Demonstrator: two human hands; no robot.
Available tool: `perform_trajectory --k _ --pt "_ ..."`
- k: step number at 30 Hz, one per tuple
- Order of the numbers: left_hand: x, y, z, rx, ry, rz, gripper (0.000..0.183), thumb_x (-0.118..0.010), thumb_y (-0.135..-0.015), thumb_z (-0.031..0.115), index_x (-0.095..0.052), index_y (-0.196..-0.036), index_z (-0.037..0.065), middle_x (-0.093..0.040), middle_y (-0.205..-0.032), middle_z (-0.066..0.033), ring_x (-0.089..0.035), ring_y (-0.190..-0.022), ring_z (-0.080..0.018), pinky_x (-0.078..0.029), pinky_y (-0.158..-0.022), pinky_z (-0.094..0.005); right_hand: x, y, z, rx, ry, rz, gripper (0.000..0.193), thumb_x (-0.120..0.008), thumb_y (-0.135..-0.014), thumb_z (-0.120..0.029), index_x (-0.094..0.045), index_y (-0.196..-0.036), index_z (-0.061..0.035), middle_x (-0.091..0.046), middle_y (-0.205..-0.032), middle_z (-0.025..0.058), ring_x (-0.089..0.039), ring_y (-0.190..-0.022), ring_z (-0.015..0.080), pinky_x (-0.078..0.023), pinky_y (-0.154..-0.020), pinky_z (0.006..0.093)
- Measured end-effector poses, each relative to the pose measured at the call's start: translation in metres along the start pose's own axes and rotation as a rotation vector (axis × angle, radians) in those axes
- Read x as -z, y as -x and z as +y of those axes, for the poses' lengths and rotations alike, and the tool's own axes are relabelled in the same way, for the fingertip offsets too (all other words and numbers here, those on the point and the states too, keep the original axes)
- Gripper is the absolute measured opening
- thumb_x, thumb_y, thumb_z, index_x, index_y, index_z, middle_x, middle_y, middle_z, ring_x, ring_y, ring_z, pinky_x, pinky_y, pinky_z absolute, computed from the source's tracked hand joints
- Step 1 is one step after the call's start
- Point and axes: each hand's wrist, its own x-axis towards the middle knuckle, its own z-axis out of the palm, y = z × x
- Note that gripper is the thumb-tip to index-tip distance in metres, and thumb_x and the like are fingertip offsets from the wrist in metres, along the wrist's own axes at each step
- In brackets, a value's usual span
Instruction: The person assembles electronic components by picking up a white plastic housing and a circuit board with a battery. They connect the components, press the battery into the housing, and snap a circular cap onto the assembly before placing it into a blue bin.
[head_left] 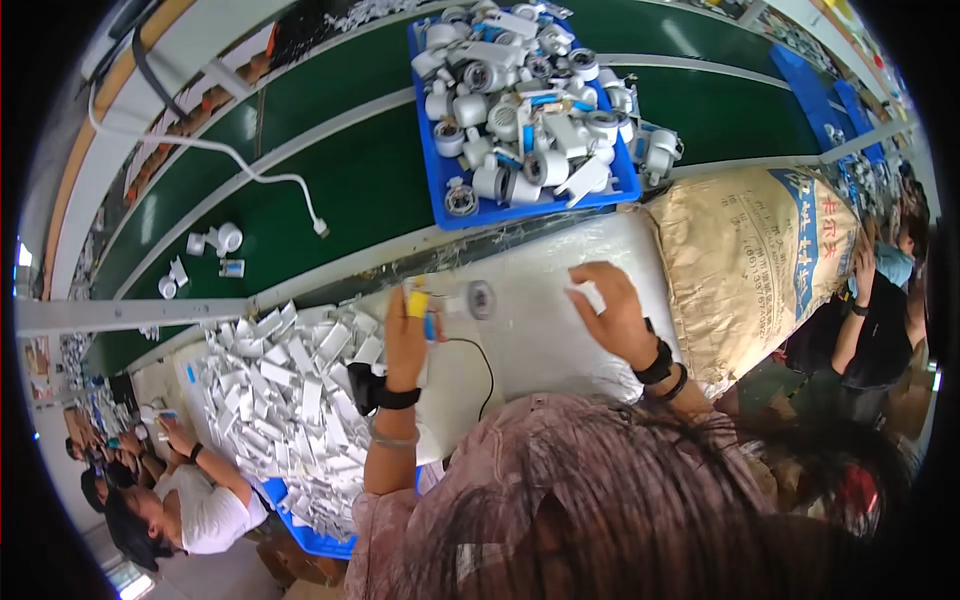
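Note:
My left hand (405, 335) is closed around a small handheld fan body (480, 299), white with a round grey-centred head. A yellow piece and a blue part show beside its fingers; motion blurs the fan. My right hand (612, 308) is held over the silvery-white covered bench (540, 345), apart from the fan. Its thumb and fingers curve around what looks like a small white plastic piece (590, 294), mostly hidden. To the left of my left hand lies a heap of white plastic covers (290, 385).
A blue tray (436, 190) piled with white fan bodies stands on the green conveyor (350, 180). A brown paper sack (745, 270) is at the right. A white cable (250, 170) hangs over the belt near loose parts (215, 238). Co-workers are on both sides.

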Motion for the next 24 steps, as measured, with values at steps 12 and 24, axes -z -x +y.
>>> perform_trajectory --k 12,24 --pt "0.092 -0.105 -0.059 -0.38 -0.944 0.511 0.055 -0.065 -0.077 0.005 -0.044 -0.127 -0.006 -0.045 -0.127 -0.0301 -0.043 -0.118 -0.045 -0.034 -0.103 -0.0489 0.128 -0.079 0.258 -0.492 0.433 -0.062 0.026 -0.067 -0.079 -0.016 -0.062 -0.103 -0.0077 -0.067 -0.093 0.0164 -0.064 -0.088 0.0371 -0.052 -0.077 0.0422" --pt "-0.099 0.009 -0.038 -0.276 -0.498 -0.219 0.035 -0.057 -0.084 -0.005 -0.055 -0.117 0.007 -0.053 -0.125 -0.0134 -0.053 -0.115 -0.0262 -0.051 -0.071 -0.0275 0.082 -0.16 0.364 -0.731 0.445 -0.322 0.071 -0.07 -0.076 -0.052 -0.051 -0.128 -0.0071 -0.059 -0.124 0.0195 -0.057 -0.115 0.0356 -0.047 -0.095 0.0461"
